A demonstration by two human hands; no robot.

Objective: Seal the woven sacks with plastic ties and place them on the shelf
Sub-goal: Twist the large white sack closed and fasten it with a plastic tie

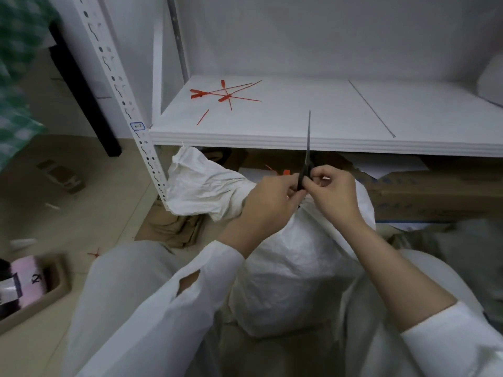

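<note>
cinching a tie at the sack's neck

the sack (294, 268) stands on the floor between the person's knees, below the shelf (272, 138). the left hand (269, 197) and right hand (334, 191) both pinch the dark tie (309, 137) at the gathered neck, its stiff tail pointing up. the sack looks soft, bulky and likely weighty; best gripped at the bunched neck and under its base

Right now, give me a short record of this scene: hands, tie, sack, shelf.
left hand: pinches the dark tie at the neck of the sack
right hand: pinches the same tie
dark tie: tail sticks up
sack: neck gathered, standing before the person, not on the shelf
shelf: holds loose red ties
</note>
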